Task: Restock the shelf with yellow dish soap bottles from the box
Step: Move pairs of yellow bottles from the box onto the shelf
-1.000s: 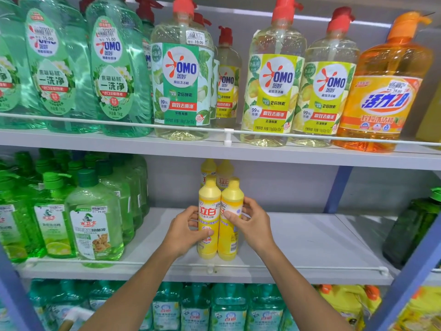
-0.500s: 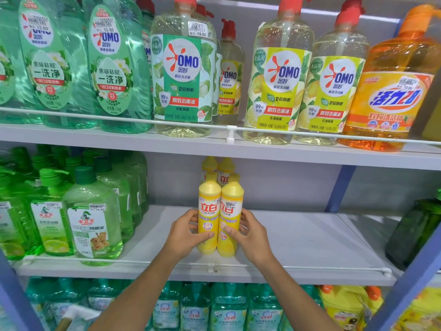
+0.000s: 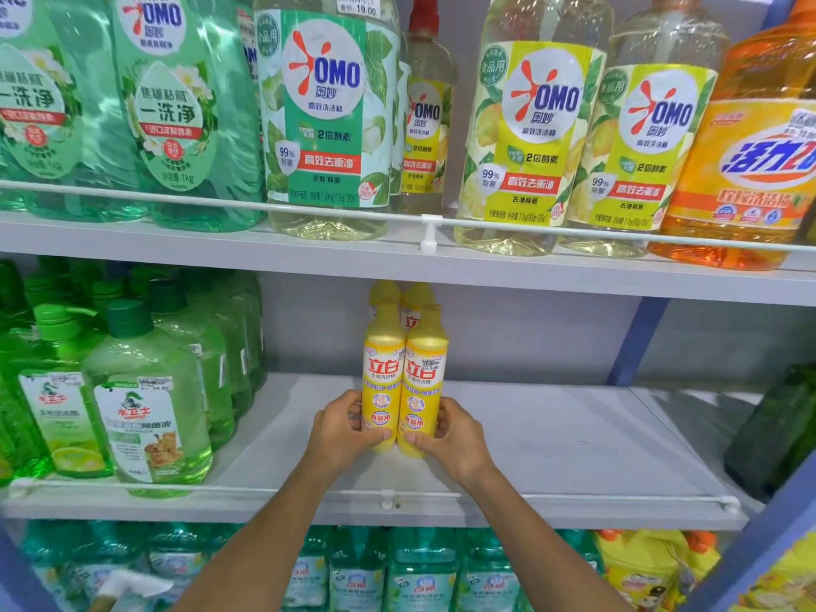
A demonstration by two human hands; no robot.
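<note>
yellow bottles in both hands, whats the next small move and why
Probably let go of both and draw the hands back. The left hand grips the left yellow bottle and the right hand grips the right yellow bottle low down; the two stand upright, side by side, seemingly seated on the middle shelf right in front of the rear yellow pair, so placing looks done.
</note>
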